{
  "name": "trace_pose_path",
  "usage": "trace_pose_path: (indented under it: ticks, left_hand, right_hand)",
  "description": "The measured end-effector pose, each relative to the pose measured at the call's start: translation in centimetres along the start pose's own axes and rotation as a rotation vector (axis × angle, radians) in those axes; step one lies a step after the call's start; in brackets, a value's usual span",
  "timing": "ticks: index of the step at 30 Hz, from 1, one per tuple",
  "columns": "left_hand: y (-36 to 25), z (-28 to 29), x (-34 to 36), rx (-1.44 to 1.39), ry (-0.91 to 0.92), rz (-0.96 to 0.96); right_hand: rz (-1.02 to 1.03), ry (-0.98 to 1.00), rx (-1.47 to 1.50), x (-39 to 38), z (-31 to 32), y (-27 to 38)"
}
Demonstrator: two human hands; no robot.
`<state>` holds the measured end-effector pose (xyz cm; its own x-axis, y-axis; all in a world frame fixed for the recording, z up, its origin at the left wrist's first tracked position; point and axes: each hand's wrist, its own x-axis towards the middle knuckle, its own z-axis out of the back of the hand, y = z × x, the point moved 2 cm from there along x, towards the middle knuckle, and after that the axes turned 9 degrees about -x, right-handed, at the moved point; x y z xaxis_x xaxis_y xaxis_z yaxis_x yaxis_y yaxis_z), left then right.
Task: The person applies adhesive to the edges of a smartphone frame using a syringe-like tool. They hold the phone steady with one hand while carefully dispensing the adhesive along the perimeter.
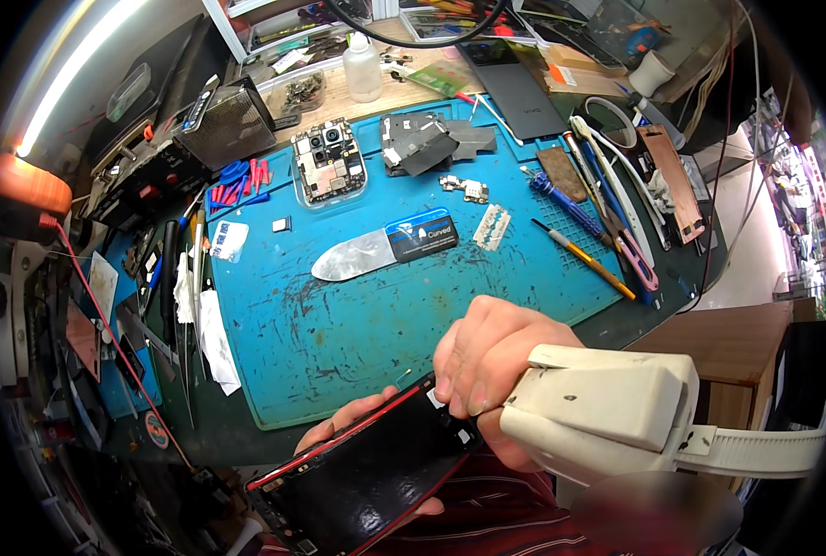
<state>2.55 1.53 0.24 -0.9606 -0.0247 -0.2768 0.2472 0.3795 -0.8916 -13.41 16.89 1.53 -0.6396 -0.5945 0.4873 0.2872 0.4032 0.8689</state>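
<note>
My left hand (343,417) holds a black phone housing (357,477) with a red strip along its long edge, at the lower middle. My right hand (487,361) has curled fingers pinched at the housing's upper right end, beside small white parts. A beige plastic device (598,403) with a ridged strap covers part of that hand. Above on the blue mat (320,324) lie a metal blade tool (357,257), a perforated razor blade (491,225), a small circuit board (464,188), dark sheet pieces (422,144) and a clear tray (329,162) holding a board with camera modules.
A metal-cased machine (153,171) and an orange device (28,185) stand left. Tweezers and tools (186,306) line the mat's left. Pens and pry tools (598,204) lie right. A white bottle (363,69) and a dark flat panel (515,93) are at the back. Cables hang at right.
</note>
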Motion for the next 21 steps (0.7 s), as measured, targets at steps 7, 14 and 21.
trace_pose_path:
  ticks: [7,14,21]
  left_hand:
    - [-0.4,-1.8,0.4,-0.274,-0.135,0.004]
    - [-0.3,-1.4,0.3,-0.010,-0.004,-0.080]
    - [-0.6,-1.3,0.2,0.297,0.071,-0.221]
  right_hand:
    - [-0.011,-0.043,-0.040,0.0,-0.4,0.6]
    - [0.037,-0.018,-0.072,0.0,-0.1,0.4]
    - [0.057,-0.044,-0.048,-0.1,-0.5,-0.1]
